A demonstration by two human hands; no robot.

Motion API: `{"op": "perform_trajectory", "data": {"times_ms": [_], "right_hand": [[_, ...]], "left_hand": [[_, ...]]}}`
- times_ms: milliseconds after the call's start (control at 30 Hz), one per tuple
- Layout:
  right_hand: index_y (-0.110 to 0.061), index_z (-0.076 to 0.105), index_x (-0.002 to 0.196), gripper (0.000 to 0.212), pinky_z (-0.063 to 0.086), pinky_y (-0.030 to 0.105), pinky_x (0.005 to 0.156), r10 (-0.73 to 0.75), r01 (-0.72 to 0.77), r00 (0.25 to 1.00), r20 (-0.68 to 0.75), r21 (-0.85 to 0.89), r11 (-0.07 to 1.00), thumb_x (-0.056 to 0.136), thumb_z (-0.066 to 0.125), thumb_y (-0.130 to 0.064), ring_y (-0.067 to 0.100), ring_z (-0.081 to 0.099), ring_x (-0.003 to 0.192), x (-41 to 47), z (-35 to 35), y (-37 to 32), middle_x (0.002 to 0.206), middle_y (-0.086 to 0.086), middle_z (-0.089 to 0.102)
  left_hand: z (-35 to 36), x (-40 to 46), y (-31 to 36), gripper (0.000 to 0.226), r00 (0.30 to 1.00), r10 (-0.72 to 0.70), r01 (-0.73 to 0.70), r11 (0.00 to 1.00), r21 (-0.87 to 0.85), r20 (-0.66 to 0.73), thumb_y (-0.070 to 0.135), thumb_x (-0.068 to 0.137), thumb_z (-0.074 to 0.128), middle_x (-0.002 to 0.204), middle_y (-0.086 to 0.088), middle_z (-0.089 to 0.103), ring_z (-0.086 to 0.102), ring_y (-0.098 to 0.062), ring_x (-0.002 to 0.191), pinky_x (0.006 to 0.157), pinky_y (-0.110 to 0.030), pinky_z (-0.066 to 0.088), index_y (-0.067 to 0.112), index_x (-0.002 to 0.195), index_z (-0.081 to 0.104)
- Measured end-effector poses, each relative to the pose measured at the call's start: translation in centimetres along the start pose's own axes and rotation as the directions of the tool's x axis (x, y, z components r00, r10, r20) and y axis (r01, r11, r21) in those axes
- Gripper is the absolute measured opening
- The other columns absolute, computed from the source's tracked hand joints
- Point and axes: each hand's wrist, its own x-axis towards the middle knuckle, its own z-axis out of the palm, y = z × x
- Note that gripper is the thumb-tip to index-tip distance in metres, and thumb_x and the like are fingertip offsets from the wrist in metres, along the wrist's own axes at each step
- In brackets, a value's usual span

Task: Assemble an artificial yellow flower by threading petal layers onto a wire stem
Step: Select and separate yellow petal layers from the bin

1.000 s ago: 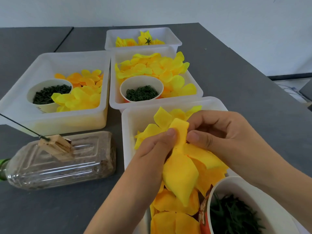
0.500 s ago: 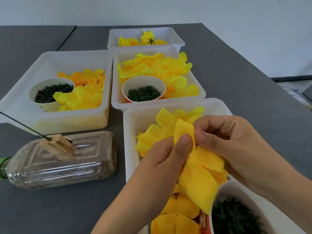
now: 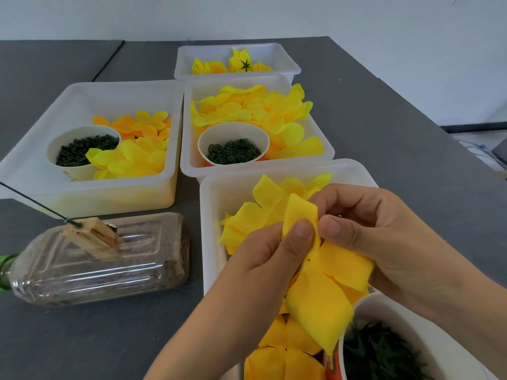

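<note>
Dark grey table (image 3: 384, 111), white wall (image 3: 384, 37). Both hands, left (image 3: 277, 259) and right (image 3: 384, 231), pinch petal layer (image 3: 323, 292); near cup (image 3: 411, 333) cut off.

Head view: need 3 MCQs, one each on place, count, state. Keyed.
1. Where is the wire stem held?
A. in a wooden clip on the bottle
B. in the right hand
C. in a tub

2. How many paper cups hold dark green parts?
A. one
B. two
C. three

3. What are both hands doing?
A. resting flat on the table
B. pinching a yellow petal layer
C. lifting the bottle

Key: 1 A, the wire ends in the clip; 2 C, one cup sits in each of three tubs; 3 B, left hand and right hand thumbs press it.
</note>
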Motion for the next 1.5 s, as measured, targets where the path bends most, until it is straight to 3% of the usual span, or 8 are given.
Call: {"op": "perform_trajectory", "data": {"times_ms": [267,533,667,900,967,1100,1300,1500], "right_hand": [[-0.013,0.072,0.075,0.029,0.054,0.023,0.060,-0.017,0.016,1.000,-0.015,-0.072,0.997,0.058,0.087,-0.032,0.015,0.063,0.068,0.0,0.0,-0.1,0.073,0.008,0.066],[-0.013,0.070,0.077,0.009,0.045,0.016,0.057,-0.170,0.118,0.981,-0.092,-0.412,0.903,0.076,0.073,-0.022,0.005,0.055,0.064,-0.6,0.5,-0.1,0.068,-0.003,0.062],[-0.010,0.066,0.079,0.016,0.041,0.036,0.064,0.015,-0.036,0.997,-0.070,-0.313,0.949,0.078,0.059,-0.025,0.023,0.050,0.070,-0.4,0.7,0.2,0.076,0.016,0.057],[-0.005,0.066,0.087,0.033,0.041,0.074,0.076,0.064,-0.145,0.979,-0.191,-0.443,0.885,0.072,0.051,-0.030,0.058,0.053,0.085,0.2,1.3,0.2,0.099,0.039,0.055],[-0.004,0.065,0.087,0.033,0.046,0.071,0.075,0.046,-0.126,0.981,-0.190,-0.436,0.891,0.073,0.051,-0.031,0.058,0.051,0.083,0.3,1.5,0.2,0.099,0.040,0.053],[-0.013,0.064,0.080,0.020,0.045,0.040,0.060,-0.104,0.016,0.984,-0.142,-0.515,0.857,0.077,0.056,-0.031,0.022,0.051,0.066,-0.2,1.8,0.3,0.077,0.020,0.061],[-0.011,0.062,0.077,0.028,0.044,0.045,0.060,-0.195,0.100,0.974,-0.118,-0.550,0.829,0.079,0.060,-0.039,0.024,0.050,0.066,-1.1,1.7,0.1,0.076,0.019,0.058],[-0.020,0.064,0.087,0.031,0.047,0.036,0.063,-0.216,0.170,0.974,-0.065,-0.421,0.891,0.082,0.057,-0.050,0.025,0.056,0.074,-2.1,2.1,0.1,0.080,0.010,0.061]], "left_hand": [[0.0,-0.1,0.0,0.058,1.000,0.000,0.001,0.999,0.052,-0.021,0.072,0.068,0.044,0.094,-0.014,0.065,0.064,-0.015,0.081,0.078,-0.036,0.054,0.025,0.094,0.066],[0.2,0.1,-0.4,0.033,0.969,0.180,-0.151,0.974,0.170,-0.170,0.059,0.084,0.044,0.089,0.013,0.070,0.065,-0.005,0.084,0.072,-0.024,0.053,0.038,0.099,0.066],[-0.1,-0.3,-0.2,0.031,0.970,0.187,-0.176,0.981,0.083,-0.158,0.050,0.083,0.048,0.091,0.009,0.071,0.066,-0.006,0.087,0.072,-0.020,0.051,0.035,0.101,0.068],[-0.1,-0.7,0.1,0.028,0.951,0.271,-0.249,0.956,0.153,-0.145,0.053,0.089,0.053,0.098,0.006,0.070,0.066,-0.012,0.093,0.076,-0.026,0.054,0.038,0.108,0.066],[-0.2,-0.7,0.0,0.032,0.944,0.294,-0.268,0.948,0.169,-0.150,0.054,0.086,0.049,0.094,0.007,0.068,0.065,-0.010,0.089,0.073,-0.023,0.052,0.038,0.107,0.066],[-0.3,-0.5,-0.3,0.032,0.959,0.242,-0.212,0.958,0.196,-0.146,0.061,0.087,0.049,0.098,0.005,0.067,0.064,-0.016,0.096,0.083,-0.039,0.053,0.039,0.104,0.065],[0.7,-0.6,0.1,0.033,0.928,0.369,-0.320,0.867,0.381,-0.060,0.058,0.090,0.038,0.099,0.008,0.056,0.054,-0.017,0.100,0.084,-0.033,0.044,0.034,0.102,0.057],[0.3,-0.6,0.1,0.038,0.956,0.247,-0.226,0.964,0.143,-0.156,0.058,0.088,0.048,0.112,-0.004,0.067,0.062,-0.021,0.109,0.096,-0.052,0.047,0.033,0.110,0.064]]}}
